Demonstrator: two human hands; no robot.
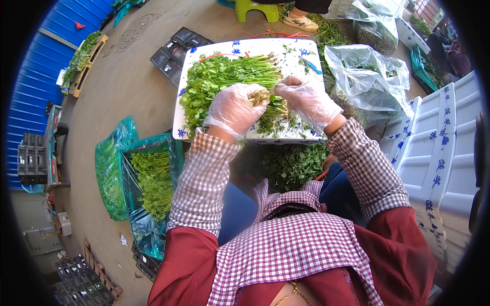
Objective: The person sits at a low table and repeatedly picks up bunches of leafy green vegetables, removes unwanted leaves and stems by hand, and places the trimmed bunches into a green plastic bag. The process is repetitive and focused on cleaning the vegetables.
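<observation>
My left hand (237,109), in a clear plastic glove, is closed around a bunch of leafy herb stems (259,98), their pale cut ends pointing right. Beside it, my gloved right hand (308,101) has its fingertips pinched together on what looks like a thin pale stem piece (272,90), close to those ends. Under and beyond both hands, a pile of green coriander-like herbs (229,72) lies on a white foam box lid (306,132), leaves left and roots right. A blue-handled knife (311,65) rests at the lid's far right. Soil and leaf scraps dot the surface.
Loose greens (294,166) lie below the lid, between my knees. At left stands a crate lined with a green bag (145,233), holding celery-like greens (155,183). White foam boxes (425,164) and a clear plastic bag (367,76) flank the right. Another person's shoe (300,22) is beyond.
</observation>
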